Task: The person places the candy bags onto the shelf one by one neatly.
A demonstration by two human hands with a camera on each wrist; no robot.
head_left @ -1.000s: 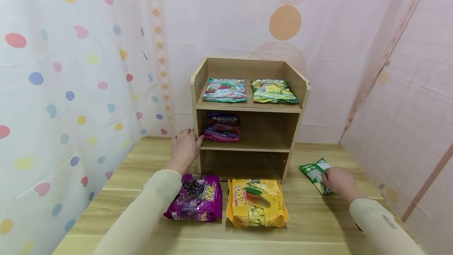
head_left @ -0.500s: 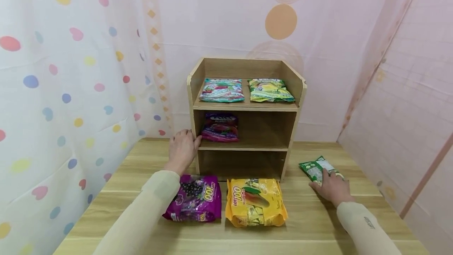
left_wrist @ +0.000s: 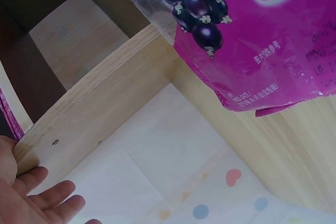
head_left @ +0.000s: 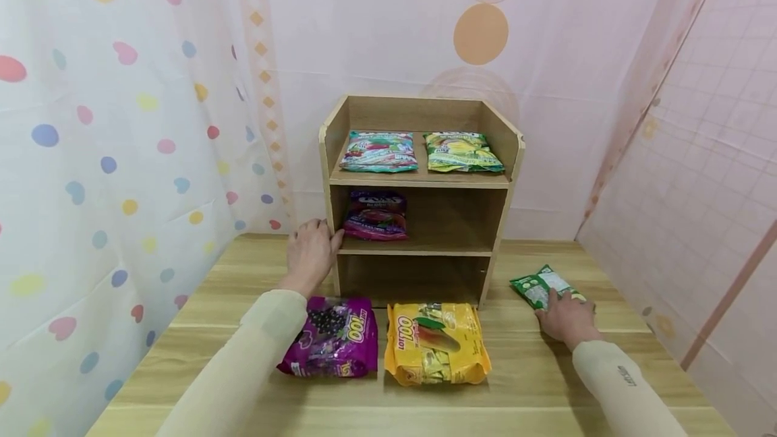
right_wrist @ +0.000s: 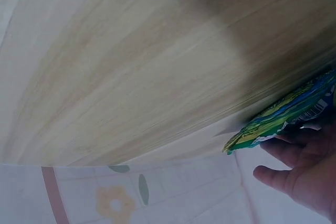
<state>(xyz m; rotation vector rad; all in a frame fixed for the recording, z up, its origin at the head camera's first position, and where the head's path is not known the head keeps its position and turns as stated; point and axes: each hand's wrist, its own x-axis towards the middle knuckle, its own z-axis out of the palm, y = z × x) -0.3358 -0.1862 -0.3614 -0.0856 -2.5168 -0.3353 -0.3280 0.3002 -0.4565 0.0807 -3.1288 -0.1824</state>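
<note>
In the head view my left hand (head_left: 311, 255) holds the left side panel of a wooden shelf unit (head_left: 420, 182), with the thumb across its front edge. The left wrist view shows those fingers (left_wrist: 54, 194) loosely extended along the panel's outer side. My right hand (head_left: 568, 319) rests on a small green candy bag (head_left: 535, 290) lying on the table. Its thumb stands apart from the bag in the right wrist view. Part of that bag is hidden under the hand. A purple candy bag (head_left: 335, 337) with dark berries lies near my left wrist. Beside it sits a yellow mango candy bag (head_left: 434, 344).
On the top shelf lie a teal-and-white bag (head_left: 380, 152) and a yellow-green bag (head_left: 463, 152). A dark purple bag (head_left: 376, 216) stands at the middle shelf's left side. Patterned curtains (head_left: 158, 127) border the wooden table (head_left: 364, 410) on the left, back and right.
My right hand has shifted left over the green bag, its fingers now lying on the bag's near part. The left hand stays at the shelf panel. The head view has turned slightly.
</note>
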